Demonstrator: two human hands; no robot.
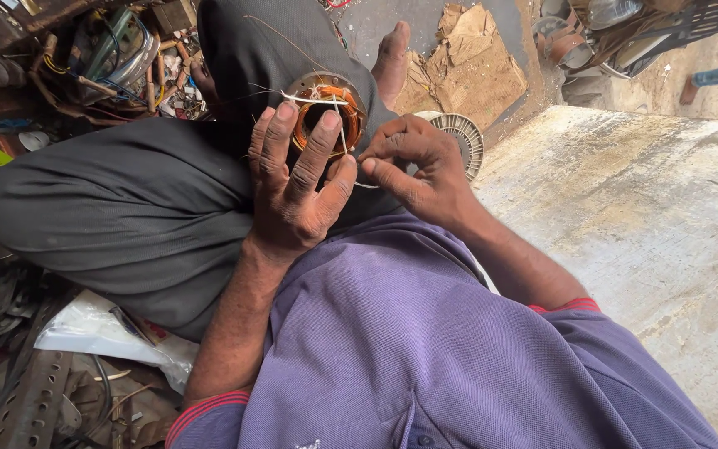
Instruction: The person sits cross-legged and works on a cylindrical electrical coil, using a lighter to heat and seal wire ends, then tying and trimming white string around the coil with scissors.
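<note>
item: motor stator (326, 112) with copper winding, resting on the knee, cupped in closed left hand (297, 179); right hand (413, 162) pinches white lacing thread (344, 137) just beside it; lacing step, next pull likely needs tension.

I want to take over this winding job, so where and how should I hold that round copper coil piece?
Probably grip the stator by its metal outer rim, coming from the near side as the left hand does: fingers spread up across the ring, thumb at the lower right. The round rim gives a firm hold and spares the copper windings, leaving the right hand free for the white strand.
</note>
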